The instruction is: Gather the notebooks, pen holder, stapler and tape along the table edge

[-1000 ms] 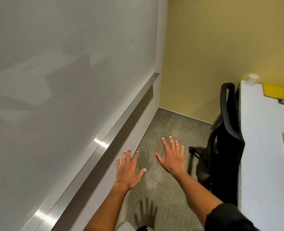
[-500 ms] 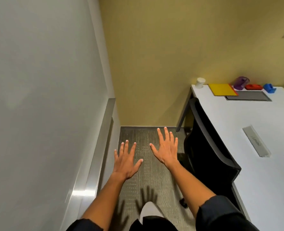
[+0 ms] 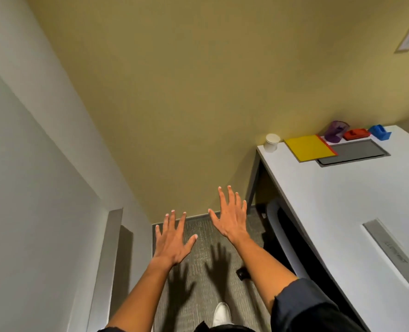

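Against the yellow wall the white table point(image 3: 330, 212) held the notebooks point(image 3: 307, 147), pen holder point(image 3: 335, 131), stapler point(image 3: 356, 133) and tape point(image 3: 379, 132), while the left hand point(image 3: 172, 243) and right hand point(image 3: 232, 216) hovered empty with fingers spread, so stepping closer first probably served best.

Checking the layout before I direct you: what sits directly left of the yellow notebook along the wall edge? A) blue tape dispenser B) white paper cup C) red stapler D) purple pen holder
B: the white paper cup stands at the table corner, just left of the yellow notebook.
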`<state>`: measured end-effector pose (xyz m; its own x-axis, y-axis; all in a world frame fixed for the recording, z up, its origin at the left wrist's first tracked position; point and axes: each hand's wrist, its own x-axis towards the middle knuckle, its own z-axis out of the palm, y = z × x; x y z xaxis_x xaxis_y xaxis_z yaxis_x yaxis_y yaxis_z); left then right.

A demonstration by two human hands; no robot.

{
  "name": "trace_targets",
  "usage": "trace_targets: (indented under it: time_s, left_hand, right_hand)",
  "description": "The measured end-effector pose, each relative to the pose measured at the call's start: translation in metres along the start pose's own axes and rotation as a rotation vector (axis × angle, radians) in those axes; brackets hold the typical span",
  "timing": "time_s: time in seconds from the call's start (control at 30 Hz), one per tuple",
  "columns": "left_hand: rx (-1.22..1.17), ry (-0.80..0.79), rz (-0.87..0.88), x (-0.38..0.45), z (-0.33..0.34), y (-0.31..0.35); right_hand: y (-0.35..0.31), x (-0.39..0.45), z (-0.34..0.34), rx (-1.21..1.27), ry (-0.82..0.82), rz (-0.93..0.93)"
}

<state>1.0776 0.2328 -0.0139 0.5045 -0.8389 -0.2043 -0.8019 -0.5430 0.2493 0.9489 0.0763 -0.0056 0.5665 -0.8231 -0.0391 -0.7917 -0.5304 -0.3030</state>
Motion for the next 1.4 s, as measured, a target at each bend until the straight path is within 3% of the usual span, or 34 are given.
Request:
trace_targets:
  time_s: [0.37,0.83,1.13,1.4]
  left_hand:
    - [-0.055,-0.065,0.146,0.23,-0.042,0.075]
    - [-0.226,-0.251,0.539,0.499,-0.047,0.199]
    - [-0.418,-0.425,0.576,0.558,-0.019,0.263]
    - [-0.591,-0.416,0.353,0.574,0.015,0.302]
  right_hand:
    - [0.049,0.191,-0.04,0.053,0.068,0.193]
    - [0.168,0.351,-0.069,0.207,0.233,0.672]
    - [0.23,0.38,-0.071,0.411,0.212,0.827]
    - [0.274,0.429,-0.067,0.654,0.27,0.828]
